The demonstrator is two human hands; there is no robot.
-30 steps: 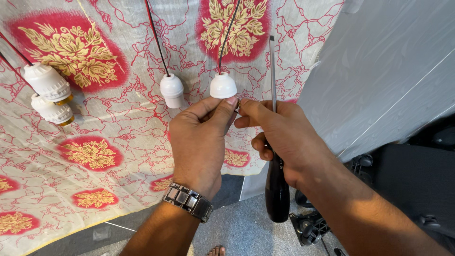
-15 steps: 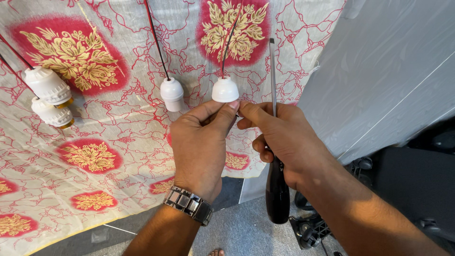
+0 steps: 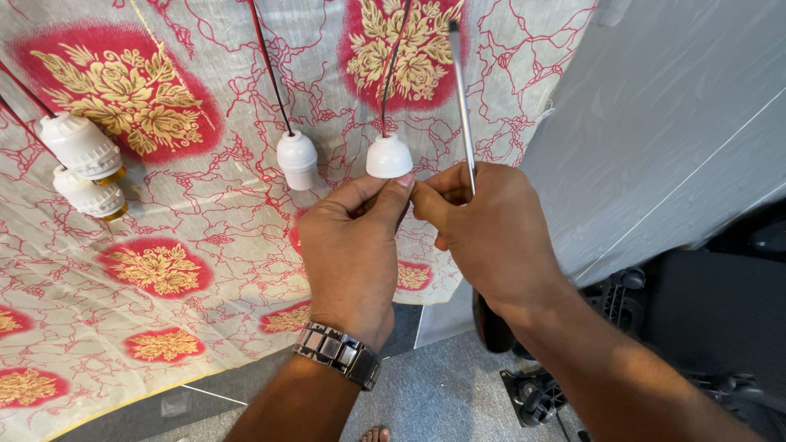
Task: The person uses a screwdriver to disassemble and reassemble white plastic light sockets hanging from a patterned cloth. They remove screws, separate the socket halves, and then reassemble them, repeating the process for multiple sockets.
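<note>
Against patterned cloth (image 3: pixel 164 270), both hands (image 3: pixel 352 245) pinch white lamp-holder cap (image 3: pixel 388 156)

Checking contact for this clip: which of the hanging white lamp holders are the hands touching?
The dome-shaped white cap on the rightmost wire, directly above both thumbs. The left hand and right hand pinch just beneath it; the other three holders hang untouched further left.

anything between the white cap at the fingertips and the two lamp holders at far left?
Head view: one more white cap hangs on its wire between the held cap and the two holders; otherwise only patterned cloth.
</note>
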